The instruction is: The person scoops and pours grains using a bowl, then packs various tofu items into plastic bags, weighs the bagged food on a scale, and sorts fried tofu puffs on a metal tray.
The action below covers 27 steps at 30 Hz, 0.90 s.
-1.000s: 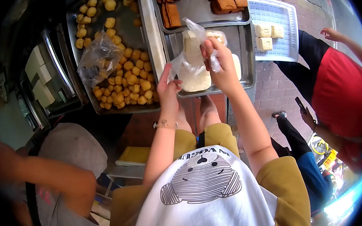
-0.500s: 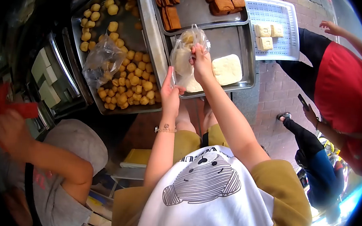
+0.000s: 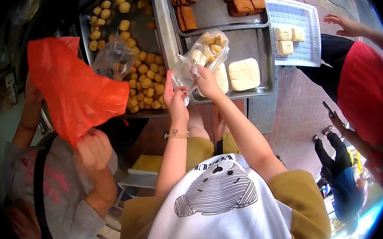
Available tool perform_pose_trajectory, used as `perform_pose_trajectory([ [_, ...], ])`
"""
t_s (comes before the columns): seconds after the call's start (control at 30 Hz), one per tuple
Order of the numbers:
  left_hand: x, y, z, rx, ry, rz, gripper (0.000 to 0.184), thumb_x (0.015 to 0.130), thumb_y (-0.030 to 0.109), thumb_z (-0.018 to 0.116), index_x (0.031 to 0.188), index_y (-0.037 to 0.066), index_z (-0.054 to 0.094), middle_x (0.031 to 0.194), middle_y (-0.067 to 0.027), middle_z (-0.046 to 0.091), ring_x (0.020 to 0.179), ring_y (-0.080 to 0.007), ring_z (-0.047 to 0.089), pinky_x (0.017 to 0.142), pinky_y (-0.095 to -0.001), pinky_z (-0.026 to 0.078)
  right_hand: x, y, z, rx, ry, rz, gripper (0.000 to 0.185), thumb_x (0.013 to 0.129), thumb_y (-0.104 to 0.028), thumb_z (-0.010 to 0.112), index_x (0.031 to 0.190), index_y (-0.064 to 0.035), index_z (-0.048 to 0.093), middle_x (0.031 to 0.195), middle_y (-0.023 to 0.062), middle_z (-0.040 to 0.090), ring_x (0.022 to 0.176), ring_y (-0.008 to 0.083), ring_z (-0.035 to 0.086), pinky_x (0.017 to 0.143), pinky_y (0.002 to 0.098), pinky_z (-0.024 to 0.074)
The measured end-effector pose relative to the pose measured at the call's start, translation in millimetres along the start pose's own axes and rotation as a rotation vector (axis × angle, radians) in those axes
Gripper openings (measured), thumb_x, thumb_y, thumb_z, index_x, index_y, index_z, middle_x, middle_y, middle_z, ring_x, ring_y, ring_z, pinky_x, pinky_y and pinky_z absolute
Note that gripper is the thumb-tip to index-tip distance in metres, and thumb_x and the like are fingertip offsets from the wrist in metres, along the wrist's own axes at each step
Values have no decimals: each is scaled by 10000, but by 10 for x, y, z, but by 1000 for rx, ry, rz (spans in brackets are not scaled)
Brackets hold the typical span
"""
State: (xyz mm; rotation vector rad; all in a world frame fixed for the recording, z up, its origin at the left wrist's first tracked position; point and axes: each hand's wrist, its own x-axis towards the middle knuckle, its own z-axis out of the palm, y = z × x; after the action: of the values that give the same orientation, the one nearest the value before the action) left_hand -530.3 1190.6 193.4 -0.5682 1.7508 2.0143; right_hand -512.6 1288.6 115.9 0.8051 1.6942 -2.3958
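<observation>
A clear plastic bag (image 3: 212,49) with yellow-brown balls and pale pieces inside lies over the metal tray (image 3: 267,76). My right hand (image 3: 207,81) is closed on the gathered part of this bag. Just left of it, my left hand (image 3: 176,96) has its fingers partly raised and touches loose clear plastic near the tray's corner. Two white blocks are by the hands: one (image 3: 244,74) lies right of the bag, the other (image 3: 220,78) is partly hidden behind my right hand.
Golden balls (image 3: 149,80) and another clear bag (image 3: 114,57) lie in the left tray. A co-worker at left holds an open red bag (image 3: 74,88). Brown blocks (image 3: 243,4) fill part of the upper tray. Right are a white basket (image 3: 316,48) and a person in red (image 3: 367,93).
The clear bag has turned, and its filled end now lies up and to the right of my hands. My right hand has moved lower. The co-worker's red bag has come up and spread out.
</observation>
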Motion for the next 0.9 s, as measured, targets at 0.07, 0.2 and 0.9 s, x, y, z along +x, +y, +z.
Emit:
perform_pose_trajectory([
  [0.07,-16,-19,-27,-29,-14,-26,671,722,-121,369,1377,20,334,1396,-52,387,706,-66,494,623,-178,408,18,47,16,-160,-37,18,121,864,-84,440,858,0,527,706,117,559,638,214,549,601,325,446],
  [0.2,-51,47,-68,-30,-23,-73,680,707,-120,368,1374,7,331,1389,-56,400,708,-65,496,622,-175,405,31,-363,-50,-374,-298,120,151,851,-130,494,907,-1,547,780,151,605,746,296,590,694,357,461],
  [0.9,107,180,-359,279,-45,-112,386,797,-14,489,1182,-12,463,1001,-96,586,698,-112,551,584,-234,422,379,-3076,-75,-849,-912,-977,442,748,-57,605,1169,-29,471,1241,149,482,1060,330,529,867,400,452],
])
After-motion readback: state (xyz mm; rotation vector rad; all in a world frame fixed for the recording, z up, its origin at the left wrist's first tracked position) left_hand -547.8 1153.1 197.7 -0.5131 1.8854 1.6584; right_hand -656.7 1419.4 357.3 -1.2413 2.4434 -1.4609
